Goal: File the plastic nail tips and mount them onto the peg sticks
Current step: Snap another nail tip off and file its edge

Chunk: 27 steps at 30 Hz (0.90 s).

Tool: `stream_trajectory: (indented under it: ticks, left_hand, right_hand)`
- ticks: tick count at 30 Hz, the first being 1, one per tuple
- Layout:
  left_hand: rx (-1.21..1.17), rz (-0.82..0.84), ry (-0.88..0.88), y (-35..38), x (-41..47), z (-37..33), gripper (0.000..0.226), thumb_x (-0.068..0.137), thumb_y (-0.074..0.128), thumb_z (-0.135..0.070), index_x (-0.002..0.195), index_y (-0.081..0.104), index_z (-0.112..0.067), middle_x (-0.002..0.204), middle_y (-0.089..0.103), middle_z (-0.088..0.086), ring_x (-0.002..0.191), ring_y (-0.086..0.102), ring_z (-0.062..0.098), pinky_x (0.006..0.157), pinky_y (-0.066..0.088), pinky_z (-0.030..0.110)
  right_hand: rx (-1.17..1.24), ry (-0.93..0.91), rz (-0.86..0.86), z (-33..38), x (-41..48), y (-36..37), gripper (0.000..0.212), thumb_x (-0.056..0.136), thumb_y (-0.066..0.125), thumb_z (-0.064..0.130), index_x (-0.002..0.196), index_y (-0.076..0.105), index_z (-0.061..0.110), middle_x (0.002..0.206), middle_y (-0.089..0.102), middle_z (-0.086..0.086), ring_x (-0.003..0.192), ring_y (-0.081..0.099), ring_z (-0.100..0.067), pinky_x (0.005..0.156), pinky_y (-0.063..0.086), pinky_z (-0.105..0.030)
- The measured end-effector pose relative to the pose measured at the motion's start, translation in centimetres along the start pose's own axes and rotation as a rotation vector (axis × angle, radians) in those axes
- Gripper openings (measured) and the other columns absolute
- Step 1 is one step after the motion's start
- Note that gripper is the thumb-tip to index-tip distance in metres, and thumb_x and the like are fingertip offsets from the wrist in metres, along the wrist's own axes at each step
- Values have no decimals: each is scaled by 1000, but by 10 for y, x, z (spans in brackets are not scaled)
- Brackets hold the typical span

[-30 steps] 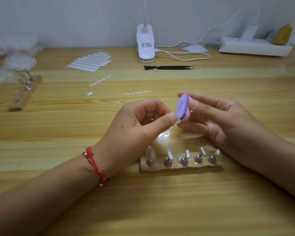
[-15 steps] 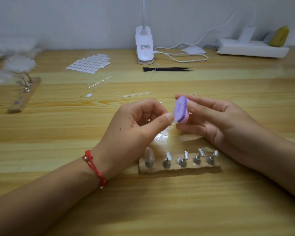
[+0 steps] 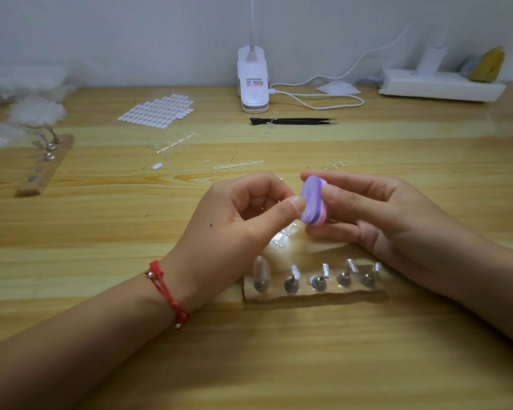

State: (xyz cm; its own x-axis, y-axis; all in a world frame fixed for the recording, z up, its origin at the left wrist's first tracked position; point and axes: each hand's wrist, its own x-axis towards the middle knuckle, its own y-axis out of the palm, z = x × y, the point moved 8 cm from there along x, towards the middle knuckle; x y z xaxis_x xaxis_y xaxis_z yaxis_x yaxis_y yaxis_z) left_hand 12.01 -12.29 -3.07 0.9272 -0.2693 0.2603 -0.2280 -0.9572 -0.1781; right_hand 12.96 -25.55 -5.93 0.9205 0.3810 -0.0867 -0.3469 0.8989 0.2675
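Both hands meet just above the peg board (image 3: 314,292) on the table (image 3: 101,232). The left hand (image 3: 240,223) is curled, its thumb and forefinger pinching a barely visible clear nail tip (image 3: 281,200) against the purple file block (image 3: 312,204). The right hand (image 3: 367,214) grasps that block between thumb and fingers. 1 of the 5 pegs carries a mounted tip (image 3: 261,272). Since 1 second ago the block has slid slightly lower against the left thumb, while the left hand has kept its place.

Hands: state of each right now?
Left hand: pinching what seems a clear nail tip, barely visible.
Right hand: gripping the purple file block.
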Motion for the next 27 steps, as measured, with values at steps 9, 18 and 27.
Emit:
stream_trajectory:
  ticks: [9, 18, 27]
  left_hand:
    - [5, -5, 9, -1, 0, -1, 17, 87, 63, -10, 72, 63, -3, 51, 46, -11, 43, 35, -1, 46, 29, 9]
    - [5, -27, 18, -3, 0, -1, 17, 86, 66, -15, 72, 63, -6, 53, 48, -8, 46, 35, 2, 47, 29, 13]
    - [-30, -67, 18, -4, -1, -4, 20, 76, 61, -27, 70, 62, -8, 49, 51, -15, 41, 38, -1, 45, 30, 8]
  right_hand:
    - [-43, -40, 9, 3, -1, 2, 28, 71, 70, 19, 98, 75, 16, 87, 74, -9, 77, 72, -17, 68, 58, -25]
    - [-70, -65, 30, 5, -2, 4, 19, 72, 71, 23, 90, 78, 23, 87, 75, -6, 80, 73, -17, 68, 58, -24]
    - [-101, -61, 76, 5, -3, 9, 21, 69, 73, 25, 89, 79, 24, 86, 75, -5, 79, 73, -16, 67, 57, -22]
